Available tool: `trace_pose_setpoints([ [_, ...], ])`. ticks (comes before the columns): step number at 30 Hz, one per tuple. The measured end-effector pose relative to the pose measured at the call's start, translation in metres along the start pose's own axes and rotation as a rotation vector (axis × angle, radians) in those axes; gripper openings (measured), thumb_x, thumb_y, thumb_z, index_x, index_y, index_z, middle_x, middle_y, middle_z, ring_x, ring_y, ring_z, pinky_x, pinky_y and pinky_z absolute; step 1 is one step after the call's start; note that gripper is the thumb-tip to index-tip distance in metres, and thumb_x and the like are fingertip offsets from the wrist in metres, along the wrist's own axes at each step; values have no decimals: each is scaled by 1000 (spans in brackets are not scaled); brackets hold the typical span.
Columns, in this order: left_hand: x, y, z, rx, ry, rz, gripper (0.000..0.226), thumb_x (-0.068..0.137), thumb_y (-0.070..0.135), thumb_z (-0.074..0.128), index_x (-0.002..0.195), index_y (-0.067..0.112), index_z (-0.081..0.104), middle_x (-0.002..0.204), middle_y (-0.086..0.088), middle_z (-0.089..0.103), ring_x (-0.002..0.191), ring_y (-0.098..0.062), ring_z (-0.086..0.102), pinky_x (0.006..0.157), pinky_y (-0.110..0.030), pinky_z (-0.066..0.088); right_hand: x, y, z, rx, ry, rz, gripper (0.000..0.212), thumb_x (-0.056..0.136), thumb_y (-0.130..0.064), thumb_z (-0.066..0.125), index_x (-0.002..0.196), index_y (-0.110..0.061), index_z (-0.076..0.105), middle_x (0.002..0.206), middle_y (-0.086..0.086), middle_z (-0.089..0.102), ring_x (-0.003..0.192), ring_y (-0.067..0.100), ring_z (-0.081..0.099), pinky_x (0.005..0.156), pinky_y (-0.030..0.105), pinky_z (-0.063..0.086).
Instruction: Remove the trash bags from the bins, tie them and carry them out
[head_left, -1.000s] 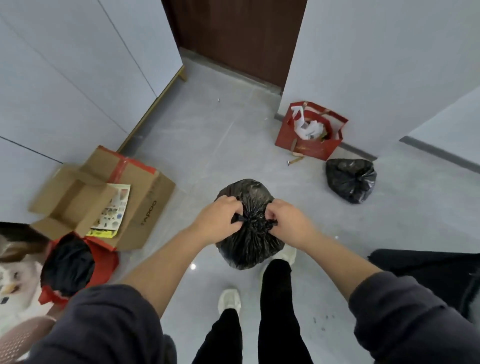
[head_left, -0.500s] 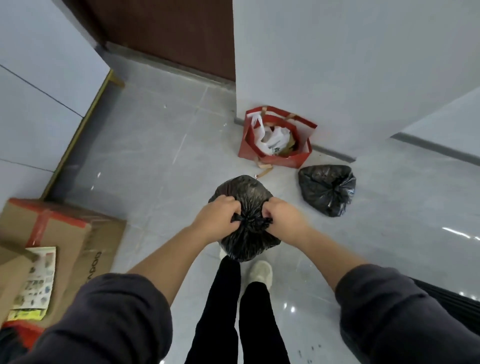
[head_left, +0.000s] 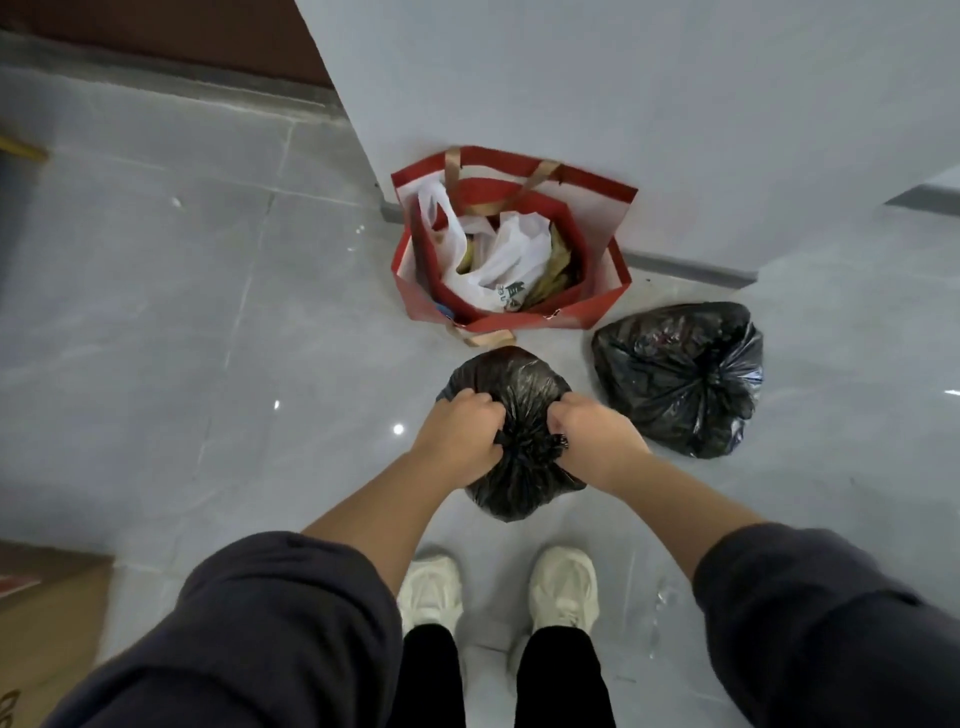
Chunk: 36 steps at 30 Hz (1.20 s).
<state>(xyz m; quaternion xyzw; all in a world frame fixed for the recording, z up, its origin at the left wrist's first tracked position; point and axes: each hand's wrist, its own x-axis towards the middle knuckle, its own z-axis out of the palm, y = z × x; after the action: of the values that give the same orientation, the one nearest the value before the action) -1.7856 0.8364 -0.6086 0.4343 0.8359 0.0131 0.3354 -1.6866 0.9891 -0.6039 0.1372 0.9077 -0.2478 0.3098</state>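
Observation:
A full black trash bag (head_left: 511, 382) hangs in front of me above my white shoes. My left hand (head_left: 460, 434) grips the gathered plastic on the left of its knotted neck. My right hand (head_left: 597, 439) grips the plastic on the right of the neck. The fingers of both hands curl into the bag's top. A second black trash bag (head_left: 680, 376), tied shut, lies on the grey tile floor just to the right.
A red paper gift bag (head_left: 597, 306) stuffed with white plastic and scraps stands against the white wall corner (head_left: 571, 93) ahead. A cardboard box (head_left: 47, 618) sits at the lower left. A dark brown door (head_left: 156, 31) is at the top left.
I have walked toward the wall corner with the bag held in both hands. The red gift bag and the tied bag are now much closer; the cardboard box has slid to the lower left.

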Motion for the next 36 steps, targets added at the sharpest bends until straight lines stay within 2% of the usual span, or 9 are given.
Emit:
trace_pose_setpoints([
  [4, 62, 4, 28, 68, 50, -6, 23, 84, 27, 59, 104, 15, 59, 106, -3, 58, 106, -25, 50, 84, -37, 41, 43, 44, 14, -38, 5, 54, 17, 81, -14, 58, 96, -15, 54, 107, 5, 51, 101, 28, 53, 71, 35, 44],
  [9, 118, 1, 63, 62, 212, -54, 31, 84, 30, 59, 111, 16, 52, 113, -4, 51, 109, -26, 48, 87, -39, 42, 84, 89, 29, -239, 138, 137, 41, 81, -26, 66, 116, -12, 49, 118, 8, 49, 114, 30, 47, 84, 42, 45],
  [12, 133, -8, 88, 9, 152, -103, 47, 88, 39, 53, 130, 21, 41, 131, -5, 43, 120, -27, 42, 96, -43, 42, 94, 111, 45, -301, 192, 190, 40, 86, -25, 60, 122, -13, 45, 123, 9, 47, 116, 30, 46, 87, 43, 45],
  [15, 138, -12, 104, 46, 67, -94, 58, 94, 45, 40, 145, 25, 23, 150, -5, 27, 137, -28, 26, 109, -46, 31, 95, 121, 59, -312, 125, 230, 47, 88, -22, 56, 131, -16, 38, 131, 7, 44, 121, 29, 43, 91, 43, 43],
  [18, 133, -11, 101, 87, 25, -90, 65, 95, 49, 33, 151, 25, 8, 159, -5, 11, 145, -28, 11, 115, -48, 23, 89, 121, 65, -310, 63, 284, 61, 86, -22, 58, 140, -19, 29, 141, 6, 37, 129, 29, 38, 98, 44, 41],
  [21, 112, -5, 80, 84, 0, -100, 68, 96, 48, 34, 152, 24, 3, 160, -5, 4, 146, -28, 7, 115, -47, 23, 70, 106, 57, -250, 54, 344, 76, 86, -25, 59, 148, -21, 14, 152, 5, 26, 137, 29, 30, 103, 47, 38],
  [24, 75, 5, 49, 73, -6, -104, 69, 96, 46, 36, 152, 21, 5, 160, -7, 5, 146, -28, 10, 114, -45, 24, 39, 76, 36, -239, 49, 329, 78, 89, -26, 54, 151, -23, 7, 157, 6, 18, 141, 29, 22, 105, 48, 35],
  [29, -5, 21, -15, 86, 9, -87, 67, 97, 44, 34, 151, 19, 6, 160, -7, 5, 146, -28, 8, 113, -47, 24, -25, 10, -9, -209, 59, 296, 76, 91, -30, 50, 152, -27, 4, 160, 5, 10, 146, 28, 9, 113, 52, 25],
  [36, -125, 32, -101, 185, 27, -76, 66, 98, 46, 29, 152, 20, 0, 161, -8, -1, 147, -29, 3, 116, -50, 17, -128, -68, -59, -205, 181, 244, 70, 94, -39, 45, 152, -29, 7, 161, 4, 10, 148, 29, 5, 114, 59, 17],
])
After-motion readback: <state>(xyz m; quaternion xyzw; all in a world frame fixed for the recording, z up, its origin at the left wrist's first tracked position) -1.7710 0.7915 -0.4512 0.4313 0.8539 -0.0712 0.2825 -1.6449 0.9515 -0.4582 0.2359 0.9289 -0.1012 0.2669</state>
